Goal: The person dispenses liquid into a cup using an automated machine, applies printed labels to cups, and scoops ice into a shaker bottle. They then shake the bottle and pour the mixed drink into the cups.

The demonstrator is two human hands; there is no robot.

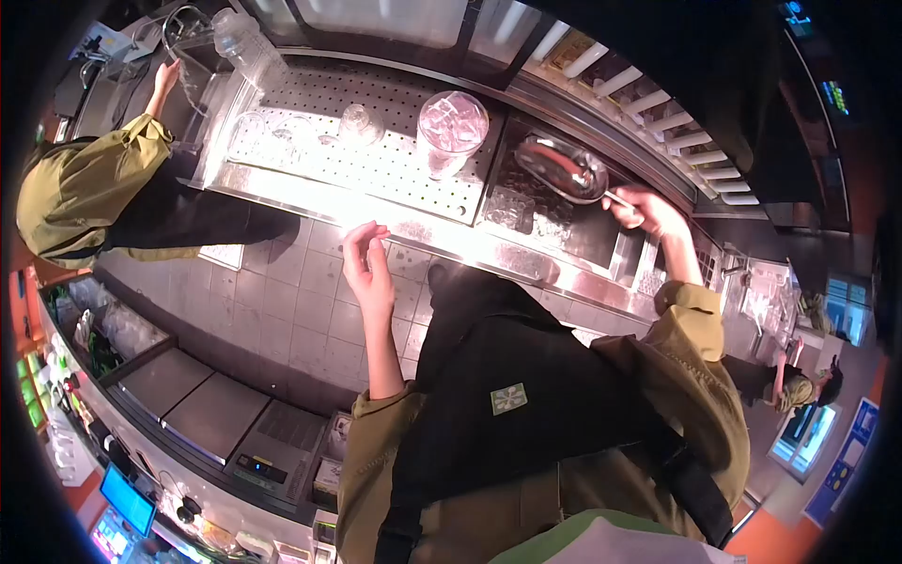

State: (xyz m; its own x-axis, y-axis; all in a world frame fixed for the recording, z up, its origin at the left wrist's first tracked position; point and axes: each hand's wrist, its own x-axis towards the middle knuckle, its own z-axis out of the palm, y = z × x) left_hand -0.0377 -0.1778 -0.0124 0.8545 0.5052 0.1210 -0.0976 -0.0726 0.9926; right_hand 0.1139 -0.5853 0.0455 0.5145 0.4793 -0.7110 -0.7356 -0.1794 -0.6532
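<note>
My right hand (648,212) is wrapped round the handle of a metal ice scoop (564,169), which is held over the ice bin. Ice cubes (526,214) lie in the bin below the scoop. Whether the scoop carries ice is hard to make out through the glare. My left hand (368,263) hangs in front of the counter edge, fingers loosely bent and apart, holding nothing. A clear cup filled with ice (451,130) stands upright on the perforated metal drainboard (395,117), left of the bin.
Several clear glass vessels, one a small glass (360,125), stand on the drainboard. A tall clear container (246,47) is farther left. Another person (94,193) works at the sink end; a second person (803,385) is far right. Bottles (611,80) line the back rail.
</note>
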